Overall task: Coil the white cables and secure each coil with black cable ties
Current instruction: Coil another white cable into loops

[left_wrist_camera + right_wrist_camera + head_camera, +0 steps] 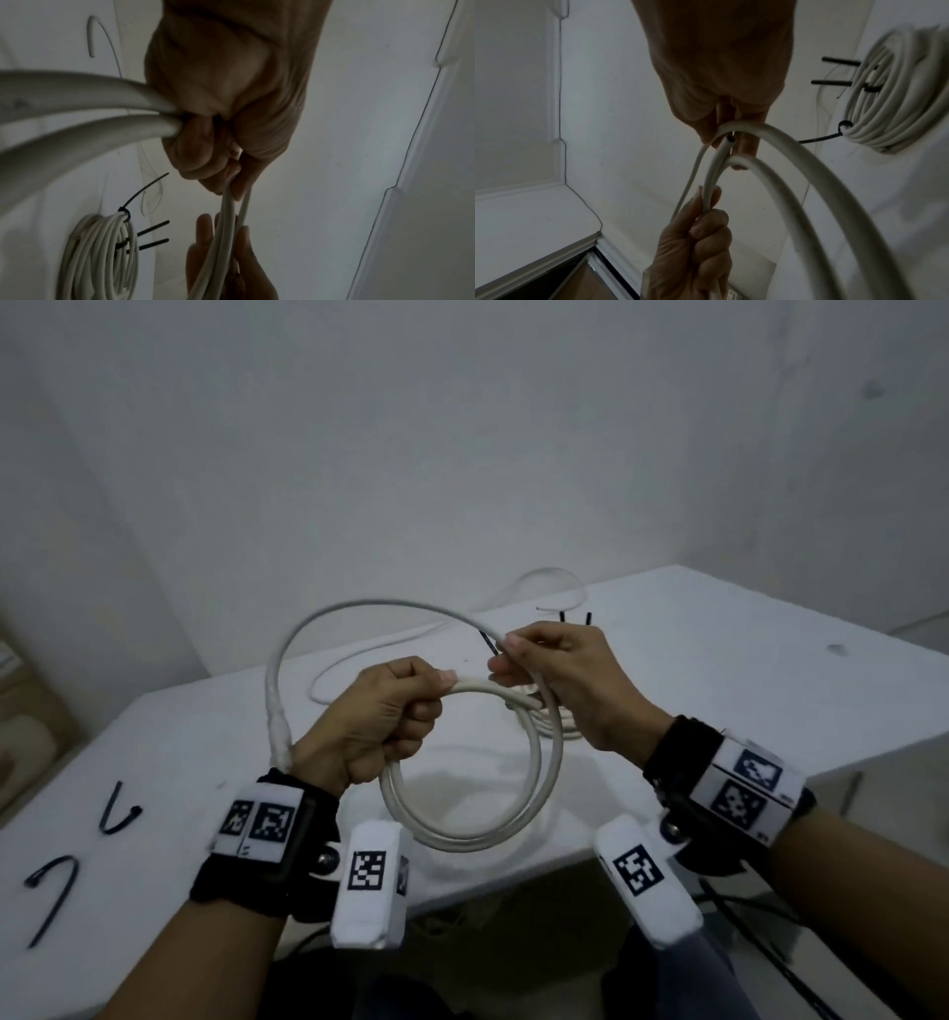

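Head view: hands (377, 721) gripping white cable (462, 834)

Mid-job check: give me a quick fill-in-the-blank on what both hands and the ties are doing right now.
1. Both hands, left hand and right hand, hold the same white ____.
2. The finished coil lies on the ____.
3. The ties on that coil are ____ in colour.
4. The loose ties lie nearer the ____ hand.

Missing words: cable; table; black; left

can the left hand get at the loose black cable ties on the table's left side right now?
Probably not yet: the left hand has its grip around the thick white cable coil. The two loose black cable ties lie unobstructed on the white table.
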`<state>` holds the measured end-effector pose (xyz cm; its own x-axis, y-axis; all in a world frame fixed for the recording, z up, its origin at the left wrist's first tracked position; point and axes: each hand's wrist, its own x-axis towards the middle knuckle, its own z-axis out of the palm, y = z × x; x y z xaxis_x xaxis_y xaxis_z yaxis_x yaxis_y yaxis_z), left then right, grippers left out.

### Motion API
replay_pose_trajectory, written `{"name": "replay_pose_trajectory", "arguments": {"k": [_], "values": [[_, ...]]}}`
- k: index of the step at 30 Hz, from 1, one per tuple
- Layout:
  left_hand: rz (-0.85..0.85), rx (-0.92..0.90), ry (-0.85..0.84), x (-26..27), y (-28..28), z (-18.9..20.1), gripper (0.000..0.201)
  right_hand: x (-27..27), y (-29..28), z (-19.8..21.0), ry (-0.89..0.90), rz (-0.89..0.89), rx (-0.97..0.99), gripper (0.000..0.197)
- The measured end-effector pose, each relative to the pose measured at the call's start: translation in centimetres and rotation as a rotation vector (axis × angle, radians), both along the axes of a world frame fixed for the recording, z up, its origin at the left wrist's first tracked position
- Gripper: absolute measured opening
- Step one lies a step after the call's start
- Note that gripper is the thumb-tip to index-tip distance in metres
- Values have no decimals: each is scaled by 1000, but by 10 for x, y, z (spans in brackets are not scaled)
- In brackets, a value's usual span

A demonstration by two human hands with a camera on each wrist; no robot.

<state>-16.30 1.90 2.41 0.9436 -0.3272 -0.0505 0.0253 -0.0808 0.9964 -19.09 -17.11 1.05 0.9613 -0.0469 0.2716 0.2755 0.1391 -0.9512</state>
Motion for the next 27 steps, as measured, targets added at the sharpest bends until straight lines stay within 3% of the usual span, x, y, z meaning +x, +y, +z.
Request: {"name": "replay_pose_trajectory", "arguments": {"k": [5,12,17,21,25,27], "values": [[55,14,-10,49,2,-9,29,65,20,-4,98,142,-16,17],[63,78,-60,94,12,-19,19,124,29,5,226,381,-295,16],[146,105,-153,108,12,-27,21,144,46,-2,133,167,-532,19],[251,161,-302,113,10,-29,22,147,50,9,81,128,-652,24],[321,181,-442,112,10,-26,31,145,54,26,-110,61,-941,35],[377,156,-480,108,5,-24,23,142,55,30,-181,20,-957,35]]}}
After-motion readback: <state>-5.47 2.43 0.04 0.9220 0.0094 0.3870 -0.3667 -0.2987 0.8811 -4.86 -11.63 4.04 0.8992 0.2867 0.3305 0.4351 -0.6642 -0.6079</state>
